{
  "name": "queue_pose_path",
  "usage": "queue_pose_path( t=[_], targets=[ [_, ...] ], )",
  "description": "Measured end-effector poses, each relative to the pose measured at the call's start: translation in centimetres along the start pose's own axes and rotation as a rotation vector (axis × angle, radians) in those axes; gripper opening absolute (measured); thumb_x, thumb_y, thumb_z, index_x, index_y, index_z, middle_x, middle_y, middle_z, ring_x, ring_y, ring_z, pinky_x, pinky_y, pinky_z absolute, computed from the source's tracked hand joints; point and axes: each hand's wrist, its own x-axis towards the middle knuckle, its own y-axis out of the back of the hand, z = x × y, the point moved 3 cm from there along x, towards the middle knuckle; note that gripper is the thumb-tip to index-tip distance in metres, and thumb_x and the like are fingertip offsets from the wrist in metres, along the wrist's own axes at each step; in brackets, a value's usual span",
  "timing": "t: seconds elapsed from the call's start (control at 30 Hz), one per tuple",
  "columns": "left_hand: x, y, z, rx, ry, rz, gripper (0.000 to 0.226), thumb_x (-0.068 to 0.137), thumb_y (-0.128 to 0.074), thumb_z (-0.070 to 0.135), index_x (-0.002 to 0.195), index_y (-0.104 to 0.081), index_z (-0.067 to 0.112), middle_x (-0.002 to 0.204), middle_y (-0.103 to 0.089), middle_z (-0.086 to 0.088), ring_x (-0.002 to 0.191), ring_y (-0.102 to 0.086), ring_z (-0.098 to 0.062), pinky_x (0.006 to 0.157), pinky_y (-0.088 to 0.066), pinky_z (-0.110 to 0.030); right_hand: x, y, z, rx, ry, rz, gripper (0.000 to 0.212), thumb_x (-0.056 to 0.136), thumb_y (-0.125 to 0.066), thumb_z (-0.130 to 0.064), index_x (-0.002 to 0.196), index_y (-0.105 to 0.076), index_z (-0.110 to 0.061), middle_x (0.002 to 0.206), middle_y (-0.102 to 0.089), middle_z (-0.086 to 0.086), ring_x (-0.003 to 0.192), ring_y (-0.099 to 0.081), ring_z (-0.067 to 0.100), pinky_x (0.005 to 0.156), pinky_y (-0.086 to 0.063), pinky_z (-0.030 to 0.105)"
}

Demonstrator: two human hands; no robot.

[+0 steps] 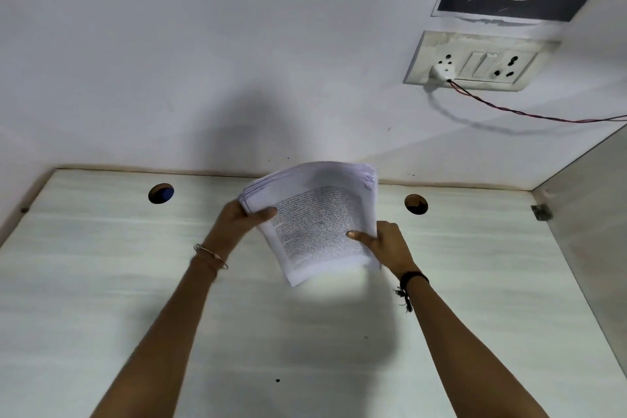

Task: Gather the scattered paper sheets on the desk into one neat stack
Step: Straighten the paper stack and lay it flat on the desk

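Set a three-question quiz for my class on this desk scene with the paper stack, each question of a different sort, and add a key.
1. True or false: the paper stack lies untouched on the desk.
2. What sits in the wall socket panel? A) a white plug B) a black charger C) nothing
3. Fill in: the desk has ___ round cable holes near its back edge.

Key
1. False: the left hand and the right hand both grip it by its sides.
2. A
3. two
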Motion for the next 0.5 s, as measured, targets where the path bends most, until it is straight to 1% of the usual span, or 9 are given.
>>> queue_pose_path(
  t=[0.07, 0.1, 0.17, 0.2, 0.23, 0.3, 0.37, 0.43, 0.5],
  targets=[
    [0.6, 1.3, 2.3, -0.012, -0.036, -0.137, 0.050, 0.074, -0.076, 0.019, 0.120, -0.060, 0.028, 0.117, -0.067, 0.005, 0.107, -0.063, -0.015, 0.090, -0.051, -0.034, 0.5, 1.8, -1.6, -0.122, 0.069, -0.011, 0.057, 0.079, -0.075, -0.036, 0.049, -0.030, -0.023, 0.045, -0.034, -0.008, 0.039, -0.031, 0.006, 0.045, -0.021, 0.021],
    [0.7, 1.7, 3.1, -0.014, 0.003, -0.226, 0.058, 0.072, -0.077, 0.026, 0.125, -0.056, 0.032, 0.121, -0.065, 0.001, 0.107, -0.063, -0.019, 0.089, -0.052, -0.037, 0.8, 2.6, -2.6, -0.191, 0.104, -0.027, 0.056, 0.079, -0.074, -0.043, 0.049, -0.031, -0.024, 0.046, -0.036, -0.008, 0.041, -0.032, 0.005, 0.046, -0.020, 0.021],
    [0.7, 2.1, 4.1, 0.017, 0.111, -0.371, 0.071, 0.058, -0.081, 0.049, 0.123, -0.056, 0.039, 0.116, -0.068, 0.000, 0.103, -0.066, -0.023, 0.082, -0.056, -0.035, 1.2, 4.3, -4.8, -0.362, 0.154, -0.066, 0.056, 0.075, -0.068, -0.061, 0.050, -0.033, -0.025, 0.048, -0.039, -0.010, 0.045, -0.037, 0.006, 0.046, -0.020, 0.024],
    [0.7, 2.0, 4.4, 0.060, 0.151, -0.405, 0.075, 0.050, -0.081, 0.058, 0.120, -0.058, 0.040, 0.113, -0.070, 0.001, 0.102, -0.067, -0.022, 0.079, -0.056, -0.032, 1.4, 5.1, -5.8, -0.450, 0.167, -0.092, 0.055, 0.075, -0.068, -0.062, 0.051, -0.036, -0.025, 0.049, -0.040, -0.011, 0.046, -0.038, 0.006, 0.046, -0.020, 0.024],
    [0.8, 1.8, 4.6, 0.113, 0.178, -0.427, 0.079, 0.046, -0.079, 0.064, 0.119, -0.058, 0.039, 0.112, -0.070, 0.001, 0.102, -0.067, -0.021, 0.079, -0.057, -0.030, 1.6, 5.8, -6.7, -0.512, 0.181, -0.115, 0.050, 0.078, -0.069, -0.056, 0.053, -0.042, -0.024, 0.051, -0.041, -0.011, 0.048, -0.039, 0.009, 0.046, -0.021, 0.023],
    [0.9, 0.7, 4.9, 0.238, 0.214, -0.453, 0.090, 0.041, -0.075, 0.072, 0.120, -0.056, 0.033, 0.109, -0.069, -0.002, 0.101, -0.067, -0.022, 0.080, -0.057, -0.031, 1.9, 6.6, -8.2, -0.582, 0.242, -0.153, 0.034, 0.081, -0.073, -0.043, 0.066, -0.061, -0.015, 0.055, -0.052, -0.001, 0.056, -0.043, 0.018, 0.048, -0.023, 0.020],
    [1.0, -0.7, 4.7, 0.363, 0.211, -0.452, 0.099, 0.028, -0.067, 0.084, 0.110, -0.057, 0.028, 0.103, -0.068, -0.001, 0.095, -0.066, -0.020, 0.075, -0.057, -0.029, 2.1, 6.9, -9.5, -0.652, 0.293, -0.191, 0.027, 0.082, -0.072, -0.041, 0.073, -0.064, -0.017, 0.070, -0.061, 0.012, 0.068, -0.047, 0.019, 0.051, -0.025, 0.019],
    [1.3, -1.9, 4.2, 0.453, 0.159, -0.348, 0.109, 0.021, -0.055, 0.093, 0.102, -0.060, 0.021, 0.099, -0.068, -0.005, 0.092, -0.065, -0.024, 0.075, -0.056, -0.032, 2.2, 6.7, -10.1, -0.716, 0.318, -0.247, 0.023, 0.082, -0.071, -0.043, 0.074, -0.062, -0.023, 0.074, -0.061, 0.007, 0.073, -0.050, 0.020, 0.053, -0.028, 0.024],
    [1.4, -2.3, 3.5, 0.487, 0.107, -0.237, 0.116, 0.019, -0.041, 0.100, 0.096, -0.060, 0.015, 0.092, -0.068, -0.011, 0.084, -0.064, -0.027, 0.071, -0.053, -0.031, 2.4, 6.6, -9.9, -0.687, 0.297, -0.289, 0.031, 0.080, -0.073, -0.044, 0.058, -0.055, -0.034, 0.060, -0.054, -0.010, 0.063, -0.050, 0.012, 0.053, -0.027, 0.025]
  ],
)
